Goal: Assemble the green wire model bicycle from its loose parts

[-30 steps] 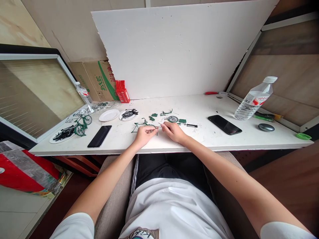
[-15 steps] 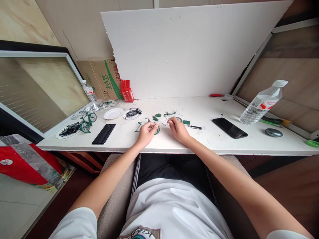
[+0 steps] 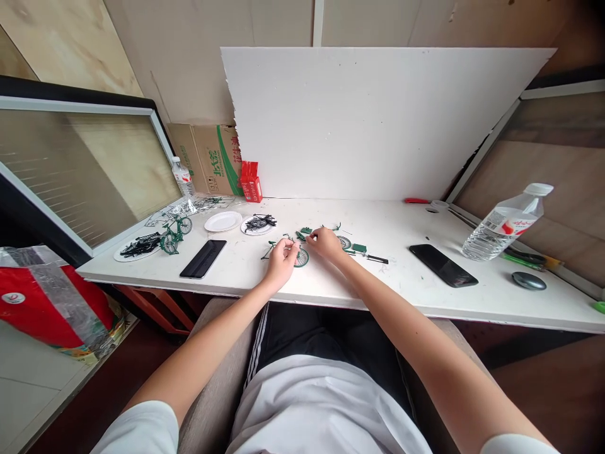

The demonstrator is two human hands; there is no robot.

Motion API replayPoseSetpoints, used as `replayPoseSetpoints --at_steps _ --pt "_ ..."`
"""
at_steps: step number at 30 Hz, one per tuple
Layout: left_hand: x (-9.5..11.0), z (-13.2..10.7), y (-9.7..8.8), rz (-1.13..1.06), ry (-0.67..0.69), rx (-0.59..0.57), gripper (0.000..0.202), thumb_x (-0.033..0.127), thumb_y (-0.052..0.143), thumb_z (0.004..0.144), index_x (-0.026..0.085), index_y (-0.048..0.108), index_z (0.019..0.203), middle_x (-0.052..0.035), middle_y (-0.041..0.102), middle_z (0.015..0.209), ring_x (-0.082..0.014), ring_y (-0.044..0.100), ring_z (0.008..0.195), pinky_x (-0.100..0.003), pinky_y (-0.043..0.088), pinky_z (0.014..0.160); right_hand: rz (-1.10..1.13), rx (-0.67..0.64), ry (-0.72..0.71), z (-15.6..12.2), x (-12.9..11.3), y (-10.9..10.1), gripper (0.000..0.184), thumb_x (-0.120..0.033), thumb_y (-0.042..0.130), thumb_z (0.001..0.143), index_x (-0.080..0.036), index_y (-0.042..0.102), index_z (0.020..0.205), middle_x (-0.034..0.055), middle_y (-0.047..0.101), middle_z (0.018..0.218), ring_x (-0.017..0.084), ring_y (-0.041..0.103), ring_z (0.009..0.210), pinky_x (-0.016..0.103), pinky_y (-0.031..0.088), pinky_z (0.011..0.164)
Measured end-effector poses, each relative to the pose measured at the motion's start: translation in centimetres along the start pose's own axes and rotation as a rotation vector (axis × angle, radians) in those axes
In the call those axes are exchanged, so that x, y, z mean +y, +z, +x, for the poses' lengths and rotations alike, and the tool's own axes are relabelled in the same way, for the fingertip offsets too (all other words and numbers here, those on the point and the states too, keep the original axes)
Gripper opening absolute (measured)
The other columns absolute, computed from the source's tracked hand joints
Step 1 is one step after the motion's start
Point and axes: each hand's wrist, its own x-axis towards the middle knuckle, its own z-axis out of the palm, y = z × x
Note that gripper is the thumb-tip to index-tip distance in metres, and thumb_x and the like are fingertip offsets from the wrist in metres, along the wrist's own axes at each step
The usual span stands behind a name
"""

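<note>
Both pinched, contents unclear; left hand (image 3: pixel 282 262) by green wheel (image 3: pixel 303 257); right hand (image 3: pixel 326 243) now closer

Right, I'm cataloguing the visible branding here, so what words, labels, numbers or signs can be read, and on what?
"北大荒": green print on the cardboard box.
"花生油": red print on the same box, partly cut off.
Too small or blurred to read: lettering on the red carton, near water bottle and far water bottle; the round emblem on the red bag.
</note>
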Motion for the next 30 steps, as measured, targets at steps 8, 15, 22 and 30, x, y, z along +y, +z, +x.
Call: replayPoseSetpoints --at_steps 8,15,22,30 --pt "-0.4 0.1 0.2 -0.033 0.006 -0.007 0.035 0.054 0.067 0.096 0.021 0.058 0.089 -0.0019 0.065 0.077 -0.0142 0.061 0.06 -0.027 0.047 0.059 -0.112 -0.002 0.038 1.9 -0.8 1.9 0.023 -0.04 0.068 0.098 -0.02 0.08 0.097 0.015 0.08 0.098 0.028 0.073 0.091 0.033 0.047 0.073" --pt "-0.8 0.3 0.3 -0.068 0.016 -0.013 0.035 0.054 0.067 0.096 0.02 0.06 0.09 -0.0043 0.069 0.088 -0.0129 0.06 0.061 -0.026 0.048 0.058 -0.12 -0.017 -0.028 1.3 -0.1 1.8 0.021 -0.035 0.064 0.1 -0.022 0.08 0.102 0.0135 0.08 0.104 0.027 0.072 0.094 0.031 0.046 0.074" --pt "-0.3 0.3 0.0 -0.071 -0.03 0.008 0.037 0.055 0.069 0.094 0.018 0.062 0.09 -0.0053 0.07 0.089 -0.0124 0.06 0.059 -0.027 0.049 0.06 0.054 0.101 -0.049 1.3 1.3 1.7 0.033 -0.041 0.054 0.104 -0.018 0.078 0.106 0.0105 0.078 0.092 0.023 0.067 0.081 0.03 0.04 0.067" --pt "-0.3 0.4 0.1 -0.075 -0.036 0.021 0.035 0.052 0.07 0.094 0.019 0.062 0.088 -0.0042 0.069 0.085 -0.0123 0.059 0.058 -0.027 0.047 0.059 0.016 0.044 -0.067 1.8 0.8 1.9 0.029 -0.041 0.059 0.1 -0.02 0.079 0.105 0.0103 0.079 0.093 0.023 0.068 0.084 0.029 0.039 0.068"
